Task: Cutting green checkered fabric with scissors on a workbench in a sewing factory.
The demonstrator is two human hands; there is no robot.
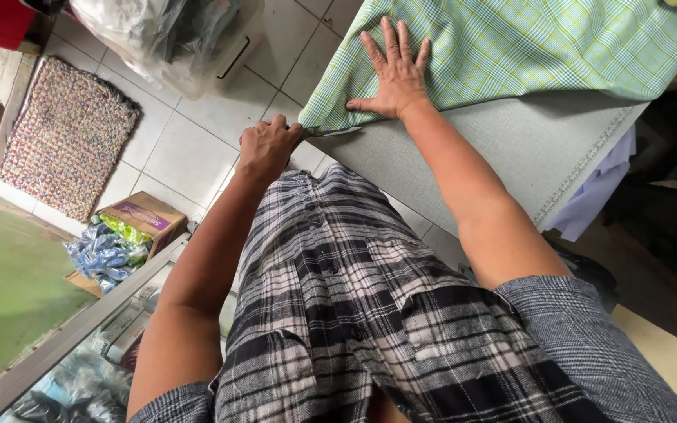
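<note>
A green plaid cloth (526, 47) lies spread over a grey table top (526, 149). My right hand (393, 74) rests flat on the cloth near its lower left corner, fingers spread, pressing it down. My left hand (266, 146) is closed at the table's corner, just left of the cloth's edge. It grips what looks like a pair of scissors (329, 131), whose thin metal blade reaches to the cloth's edge; the handle is mostly hidden in the fist. I wear a black and white plaid shirt.
The floor is white tile (190, 149), with a woven multicolour mat (68, 133) at left. A cardboard box (146, 218) and crumpled plastic wrappers (103, 254) sit beside a glass showcase (80, 345). A clear bin with bagged stuff (174, 39) stands at top. White cloth (597, 192) hangs below the table.
</note>
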